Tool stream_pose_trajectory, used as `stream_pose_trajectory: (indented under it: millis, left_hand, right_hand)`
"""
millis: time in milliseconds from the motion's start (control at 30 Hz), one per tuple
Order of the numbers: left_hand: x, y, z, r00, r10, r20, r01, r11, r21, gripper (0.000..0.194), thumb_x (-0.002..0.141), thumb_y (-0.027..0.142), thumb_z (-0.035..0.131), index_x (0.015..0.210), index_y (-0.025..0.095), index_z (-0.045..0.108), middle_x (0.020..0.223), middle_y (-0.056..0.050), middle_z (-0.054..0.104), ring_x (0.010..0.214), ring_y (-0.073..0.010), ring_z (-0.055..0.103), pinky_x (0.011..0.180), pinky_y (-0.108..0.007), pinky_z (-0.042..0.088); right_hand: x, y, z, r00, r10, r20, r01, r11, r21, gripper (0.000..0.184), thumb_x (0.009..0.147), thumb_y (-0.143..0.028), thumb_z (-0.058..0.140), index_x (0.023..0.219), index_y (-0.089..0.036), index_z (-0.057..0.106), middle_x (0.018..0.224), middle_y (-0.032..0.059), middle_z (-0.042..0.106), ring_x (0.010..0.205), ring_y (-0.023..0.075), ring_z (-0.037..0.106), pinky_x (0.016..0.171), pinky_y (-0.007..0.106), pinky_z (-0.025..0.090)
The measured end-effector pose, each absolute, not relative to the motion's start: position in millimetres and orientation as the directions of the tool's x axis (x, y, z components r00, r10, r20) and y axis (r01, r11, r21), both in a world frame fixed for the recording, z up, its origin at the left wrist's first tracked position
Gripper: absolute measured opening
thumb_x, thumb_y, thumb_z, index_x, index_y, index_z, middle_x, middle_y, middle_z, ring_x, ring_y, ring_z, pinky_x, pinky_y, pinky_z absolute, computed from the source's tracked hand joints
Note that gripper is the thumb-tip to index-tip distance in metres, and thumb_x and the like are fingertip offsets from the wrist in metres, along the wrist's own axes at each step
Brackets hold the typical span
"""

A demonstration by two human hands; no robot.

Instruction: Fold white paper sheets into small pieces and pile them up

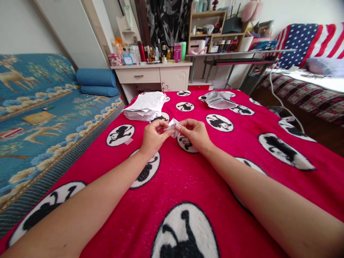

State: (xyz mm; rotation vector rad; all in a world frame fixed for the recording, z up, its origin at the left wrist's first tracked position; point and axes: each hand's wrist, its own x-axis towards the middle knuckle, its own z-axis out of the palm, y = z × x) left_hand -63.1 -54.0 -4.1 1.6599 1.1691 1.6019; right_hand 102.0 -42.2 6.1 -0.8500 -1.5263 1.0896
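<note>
Between my two hands is a small folded piece of white paper, with creased faces meeting at a point on top. My left hand pinches its left side between thumb and fingers. On the other side, my right hand grips the right edge the same way. Both hands are just above the red blanket, which is printed with white ovals and black figures. Beyond my left hand lies a stack of white paper sheets. Farther right is a smaller pile of greyish folded papers.
A blue patterned sofa runs along the left. At the back stand a white dresser crowded with bottles and a desk with shelves. A white cable hangs at the right by a bed. A small clear scrap lies on the blanket.
</note>
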Motion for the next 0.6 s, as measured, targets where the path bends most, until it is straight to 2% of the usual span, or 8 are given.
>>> stream_pose_trajectory:
  millis: [133, 233, 300, 467, 600]
  left_hand:
    - [-63.7, -52.4, -5.8, -0.097, 0.871, 0.482, 0.180, -0.461, 0.869, 0.038, 0.061, 0.028, 0.082, 0.089, 0.016, 0.058, 0.079, -0.002, 0.068, 0.076, -0.0144, 0.067, 0.071, -0.025, 0.054]
    - [-64.4, -52.1, -6.6, -0.050, 0.898, 0.437, 0.133, -0.428, 0.894, 0.046, 0.062, 0.029, 0.082, 0.100, 0.015, 0.061, 0.085, -0.005, 0.071, 0.080, -0.0164, 0.069, 0.074, -0.026, 0.055]
    - [-64.7, -52.1, -6.8, -0.006, 0.926, 0.378, 0.073, -0.376, 0.924, 0.046, 0.063, 0.031, 0.081, 0.103, 0.013, 0.065, 0.090, -0.008, 0.073, 0.081, -0.0176, 0.069, 0.074, -0.027, 0.055]
    - [-64.8, -52.9, -5.8, 0.020, 0.942, 0.334, 0.053, -0.335, 0.941, 0.031, 0.066, 0.033, 0.079, 0.090, 0.014, 0.074, 0.086, -0.007, 0.076, 0.072, -0.0159, 0.067, 0.069, -0.027, 0.054]
    - [-64.2, -55.0, -2.7, 0.073, 0.928, 0.365, 0.132, -0.372, 0.919, 0.018, 0.066, 0.028, 0.077, 0.078, 0.014, 0.076, 0.077, -0.005, 0.075, 0.069, -0.0157, 0.066, 0.066, -0.026, 0.053]
  right_hand:
    - [100.4, -41.6, 4.6, -0.156, 0.917, 0.368, -0.081, 0.359, -0.930, 0.038, 0.067, -0.039, 0.078, 0.091, -0.020, 0.056, 0.072, -0.0008, 0.063, 0.063, 0.0113, 0.059, 0.058, 0.023, 0.048]
    - [100.1, -40.7, 3.1, -0.220, 0.907, 0.360, -0.053, 0.357, -0.932, 0.038, 0.071, -0.040, 0.074, 0.099, -0.019, 0.059, 0.065, -0.0032, 0.058, 0.053, 0.0097, 0.053, 0.051, 0.022, 0.043]
    - [100.0, -40.3, 2.1, -0.272, 0.891, 0.365, -0.032, 0.370, -0.928, 0.035, 0.073, -0.042, 0.072, 0.096, -0.017, 0.062, 0.064, -0.0024, 0.058, 0.051, 0.0094, 0.050, 0.048, 0.022, 0.040]
    - [101.5, -40.6, 1.0, -0.349, 0.873, 0.340, 0.006, 0.365, -0.931, 0.033, 0.077, -0.049, 0.065, 0.081, -0.017, 0.058, 0.068, -0.0001, 0.058, 0.054, 0.0105, 0.051, 0.048, 0.023, 0.040]
    - [104.6, -40.8, -0.3, -0.348, 0.867, 0.358, 0.266, 0.457, -0.849, 0.038, 0.079, -0.054, 0.061, 0.071, -0.017, 0.057, 0.063, -0.0005, 0.054, 0.056, 0.0104, 0.047, 0.049, 0.023, 0.035]
